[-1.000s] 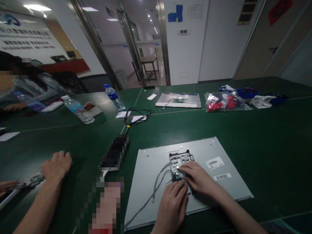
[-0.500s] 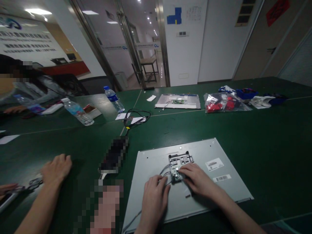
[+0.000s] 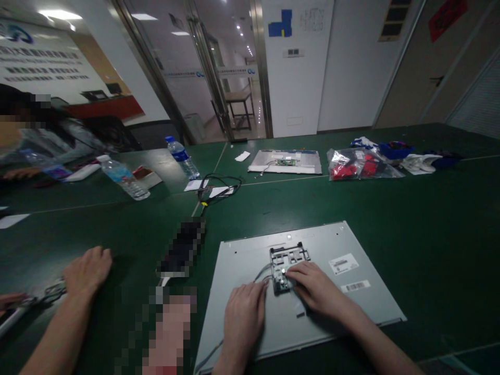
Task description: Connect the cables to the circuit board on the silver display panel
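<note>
Panel (image 3: 326,245), pale metal, lies flat on the green table (image 3: 410,224), a small circuit board (image 3: 279,284) at the near end of its black frame (image 3: 300,253). Left hand (image 3: 244,312), fingers bent and close together, is at the grey cables (image 3: 262,272) beside the board; right hand (image 3: 316,286), partly curled, has fingertips at the board's right edge; whether either grips cannot be told.

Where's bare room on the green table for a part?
Free: the green table right of the near panel, and the strip between that panel and the far panel. Crowded: around the near circuit board, left hand and right hand both there; left of the near panel, a blurred dark object and a co-worker's hand.
</note>
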Motion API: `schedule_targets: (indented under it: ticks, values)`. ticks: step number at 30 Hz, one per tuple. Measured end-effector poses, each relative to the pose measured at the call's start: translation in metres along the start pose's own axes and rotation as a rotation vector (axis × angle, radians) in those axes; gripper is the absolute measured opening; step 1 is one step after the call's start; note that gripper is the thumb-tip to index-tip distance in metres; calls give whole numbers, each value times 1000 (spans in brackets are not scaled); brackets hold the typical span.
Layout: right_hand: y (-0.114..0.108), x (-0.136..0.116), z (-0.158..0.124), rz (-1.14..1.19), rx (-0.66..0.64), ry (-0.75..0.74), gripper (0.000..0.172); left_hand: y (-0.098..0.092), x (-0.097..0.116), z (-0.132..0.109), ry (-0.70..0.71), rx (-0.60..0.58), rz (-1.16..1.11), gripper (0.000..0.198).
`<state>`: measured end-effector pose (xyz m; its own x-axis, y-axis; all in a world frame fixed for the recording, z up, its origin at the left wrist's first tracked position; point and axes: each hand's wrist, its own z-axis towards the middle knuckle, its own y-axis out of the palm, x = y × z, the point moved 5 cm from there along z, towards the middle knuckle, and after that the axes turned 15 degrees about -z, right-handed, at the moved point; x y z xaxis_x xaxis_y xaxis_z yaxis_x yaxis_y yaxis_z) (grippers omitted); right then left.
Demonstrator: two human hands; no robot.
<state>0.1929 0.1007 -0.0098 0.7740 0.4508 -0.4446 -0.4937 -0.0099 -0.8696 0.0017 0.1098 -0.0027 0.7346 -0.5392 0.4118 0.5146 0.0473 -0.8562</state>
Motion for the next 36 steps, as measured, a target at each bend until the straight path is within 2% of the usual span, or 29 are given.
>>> schedule_targets:
  ticks: [5, 10, 15, 36]
  values:
    - [-1, -1, 0, 4, -2, 3, 39, -2, 0, 0, -23, 113, 11, 24]
    - [0, -2, 1, 10, -2, -8, 40, 5, 3, -2, 30, 47, -58, 23]
    - [-1, -3, 2, 12, 2, 0, 39, 9, 3, -7, 96, 12, -48, 30]
    - [-2, -5, -1, -6, -1, -4, 38, 11, 8, -9, 98, -8, -86, 35]
